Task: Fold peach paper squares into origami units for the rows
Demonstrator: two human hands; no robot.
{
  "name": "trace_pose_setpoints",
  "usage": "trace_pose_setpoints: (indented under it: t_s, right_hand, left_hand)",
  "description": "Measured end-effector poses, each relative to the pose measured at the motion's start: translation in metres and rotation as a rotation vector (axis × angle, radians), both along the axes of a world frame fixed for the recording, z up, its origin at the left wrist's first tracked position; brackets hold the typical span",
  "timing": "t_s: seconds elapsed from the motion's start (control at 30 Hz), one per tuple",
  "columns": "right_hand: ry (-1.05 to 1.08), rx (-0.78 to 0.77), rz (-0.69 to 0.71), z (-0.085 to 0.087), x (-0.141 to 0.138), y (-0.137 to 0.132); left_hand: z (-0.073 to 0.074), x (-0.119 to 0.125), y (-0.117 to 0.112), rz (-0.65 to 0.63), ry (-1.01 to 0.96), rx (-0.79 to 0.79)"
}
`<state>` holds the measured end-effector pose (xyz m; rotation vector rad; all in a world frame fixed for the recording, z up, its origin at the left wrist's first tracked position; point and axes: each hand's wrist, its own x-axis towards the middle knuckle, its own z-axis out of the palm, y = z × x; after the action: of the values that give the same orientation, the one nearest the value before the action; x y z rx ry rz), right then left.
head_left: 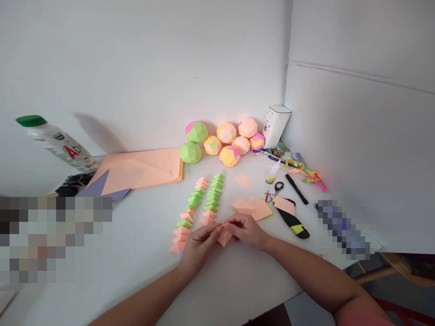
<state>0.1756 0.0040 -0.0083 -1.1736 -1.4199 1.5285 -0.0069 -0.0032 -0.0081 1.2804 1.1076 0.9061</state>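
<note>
Between my two hands is a small folded peach paper piece [224,237], pinched from both sides above the table. My left hand [200,244] grips its left edge with thumb and fingers. On the other side my right hand [247,232] has thumb and fingers closed on it. Two rows of folded paper units lie just beyond: a mixed peach and green row [184,223] by my left hand, and a mostly green row [214,194] beside it. Loose peach paper squares [260,207] lie past my right hand, with a single square [244,181] farther back.
Several faceted paper balls [226,132] sit against the wall. At right are a glue bottle [273,173], scissors [278,186], a black pen [297,189] and a black cutter-like tool [291,220]. Paper sheets [142,167] and a leaning white bottle [64,147] stand left.
</note>
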Motion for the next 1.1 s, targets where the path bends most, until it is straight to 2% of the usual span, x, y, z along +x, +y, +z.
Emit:
trace_pose_setpoints:
  t_s: [0.43, 0.67, 0.83, 1.1]
  right_hand:
    - [-0.037, 0.025, -0.057, 0.0040, -0.0010, -0.0017]
    - [-0.022, 0.032, -0.073, 0.0091, -0.0031, -0.0037]
    - [-0.025, 0.035, -0.071, 0.0062, -0.0026, -0.0031]
    - [0.029, 0.041, -0.058, 0.0067, -0.0008, -0.0013]
  left_hand:
    - [0.0097, 0.0052, 0.0008, -0.031, 0.026, 0.022]
    - [0.0074, 0.0043, 0.0006, -0.034, 0.000, 0.034]
    - [0.0057, 0.0031, 0.0014, -0.041, -0.044, 0.038]
    - [0.0004, 0.0029, 0.0011, 0.027, -0.050, 0.042]
